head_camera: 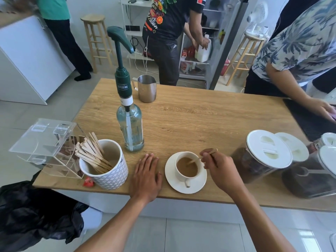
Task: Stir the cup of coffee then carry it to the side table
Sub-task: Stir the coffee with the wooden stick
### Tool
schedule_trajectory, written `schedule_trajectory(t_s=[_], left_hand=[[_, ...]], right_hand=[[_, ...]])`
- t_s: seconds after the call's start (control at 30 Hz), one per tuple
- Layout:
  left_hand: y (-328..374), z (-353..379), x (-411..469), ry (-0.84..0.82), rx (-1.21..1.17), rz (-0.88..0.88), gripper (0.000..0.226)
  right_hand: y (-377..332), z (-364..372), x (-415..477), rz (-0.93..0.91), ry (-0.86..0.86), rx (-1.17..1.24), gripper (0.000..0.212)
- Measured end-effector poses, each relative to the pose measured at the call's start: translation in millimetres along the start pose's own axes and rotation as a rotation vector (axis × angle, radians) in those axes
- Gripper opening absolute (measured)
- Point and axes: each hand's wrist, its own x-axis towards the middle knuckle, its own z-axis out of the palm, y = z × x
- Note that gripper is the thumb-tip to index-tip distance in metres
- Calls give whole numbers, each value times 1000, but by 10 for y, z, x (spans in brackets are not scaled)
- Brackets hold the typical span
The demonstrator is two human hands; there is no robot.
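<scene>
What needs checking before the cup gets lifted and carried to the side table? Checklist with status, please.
1. Stir stick out of the cup: not ok. The right hand pinches it, tip in the coffee.
2. Left hand free: ok, flat on the table beside the saucer.
3. Cup seated upright on the saucer: ok.
4. Handle reachable: ok, it faces the near edge, unobstructed.
5. Coffee below the rim: ok.
6. Side table and path: cannot tell, not in view.
</scene>
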Motion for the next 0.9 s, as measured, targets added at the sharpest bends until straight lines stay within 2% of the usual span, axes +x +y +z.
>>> schedule_trajectory(t_s=[0.1, 0.27, 0.43, 0.6, 0.77, 0.9], left_hand=[[14, 3, -3, -3, -6, 1, 55], [-8, -11, 0, 11, -3, 0, 56], [12, -8, -2, 8, -13, 6, 55], [10, -14, 9, 9, -13, -4, 56], [2, -15, -8, 4, -10, 3, 55], [-1, -11, 1, 13, -11, 4, 55]], right_hand=[[30, -11, -65, 22, -37, -23, 21], [47, -32, -14, 34, 64, -2, 16], [49, 51, -92, 41, -47, 5, 17], [63, -49, -61, 80, 94, 2, 18], [7, 41, -93, 53, -29, 15, 22], [40, -25, -110, 89, 62, -7, 21]])
